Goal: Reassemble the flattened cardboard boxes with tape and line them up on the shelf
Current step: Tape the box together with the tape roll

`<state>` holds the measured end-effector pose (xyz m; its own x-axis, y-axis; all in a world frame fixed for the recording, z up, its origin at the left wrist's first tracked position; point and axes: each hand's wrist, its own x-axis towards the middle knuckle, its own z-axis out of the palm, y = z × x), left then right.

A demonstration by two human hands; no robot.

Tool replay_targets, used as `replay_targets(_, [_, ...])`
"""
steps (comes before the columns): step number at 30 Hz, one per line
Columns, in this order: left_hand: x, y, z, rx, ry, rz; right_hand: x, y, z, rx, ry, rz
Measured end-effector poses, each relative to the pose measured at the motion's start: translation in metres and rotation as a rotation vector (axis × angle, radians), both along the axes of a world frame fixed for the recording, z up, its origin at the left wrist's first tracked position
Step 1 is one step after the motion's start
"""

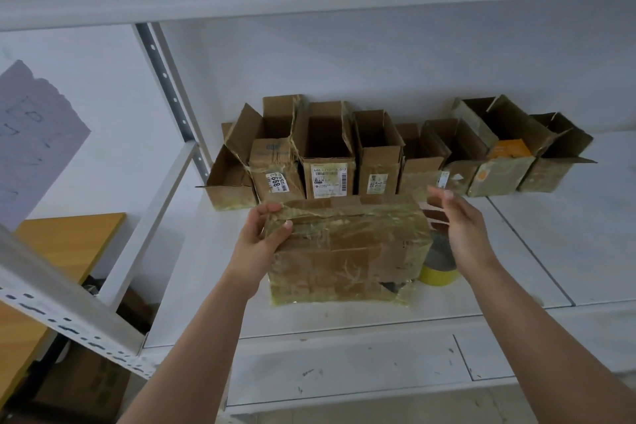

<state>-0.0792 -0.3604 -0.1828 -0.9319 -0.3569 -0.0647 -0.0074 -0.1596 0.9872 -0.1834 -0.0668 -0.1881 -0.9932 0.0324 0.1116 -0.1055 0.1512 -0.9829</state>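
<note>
Taped box (347, 251) (shut) before open boxes (327, 148)

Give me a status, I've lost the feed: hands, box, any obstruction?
Left hand grips taped box at its left end. Right hand open, off the box. Tape roll beside box on shelf.

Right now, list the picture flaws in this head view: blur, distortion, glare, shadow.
Head view: wide-angle lens bends the shelf edges and the upright post; the right hand is motion-smeared at the fingertips; the left hand reads sharper on the taped box; tape sheen dulls its surface; labels on the row of boxes are too soft to read fully.
</note>
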Motion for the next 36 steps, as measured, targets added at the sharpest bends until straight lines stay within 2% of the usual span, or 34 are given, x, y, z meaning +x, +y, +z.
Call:
replay_targets(1, [0.000,0.000,-0.001,0.005,0.000,0.004,-0.001,0.003,-0.004,0.002,-0.032,-0.038])
replay_targets(3, [0.000,0.001,-0.002,0.008,0.004,0.018,-0.002,0.010,-0.013,0.186,-0.124,-0.040])
replay_targets(6, [0.000,0.004,-0.001,0.007,0.019,0.031,0.005,0.015,-0.026,0.510,-0.247,0.161])
replay_targets(8, [0.001,0.005,0.000,-0.001,0.025,0.027,0.009,0.014,-0.029,0.668,-0.233,0.284])
replay_targets(12, [0.001,0.004,0.000,-0.004,0.021,0.020,0.011,0.018,-0.028,0.974,-0.265,0.393])
replay_targets(14, [0.002,0.003,0.000,0.001,0.024,0.020,0.013,0.022,-0.031,1.215,-0.266,0.367])
replay_targets(16, [0.002,0.003,-0.001,0.001,0.026,0.020,0.016,0.027,-0.034,1.314,-0.247,0.266])
replay_targets(18, [0.002,0.003,-0.001,0.006,0.026,0.016,0.018,0.035,-0.029,1.285,-0.247,0.129])
replay_targets(21, [0.001,0.003,-0.001,0.011,0.028,0.014,0.015,0.043,-0.004,1.056,-0.218,-0.043])
replay_targets(24, [0.001,0.003,-0.002,0.020,0.029,0.010,0.011,0.035,0.035,0.771,0.010,-0.079])
replay_targets(27, [0.001,0.003,-0.003,0.033,0.032,0.010,0.021,0.007,0.086,0.423,0.189,0.110])
replay_targets(30, [0.001,0.002,-0.003,0.039,0.033,-0.001,0.041,-0.033,0.124,0.185,0.155,0.453])
replay_targets(33, [0.002,0.003,-0.002,0.043,0.032,-0.007,0.044,-0.070,0.127,0.197,0.023,0.656])
replay_targets(36, [0.005,0.005,0.000,0.033,0.032,-0.010,0.036,-0.097,0.113,0.226,-0.098,0.695])
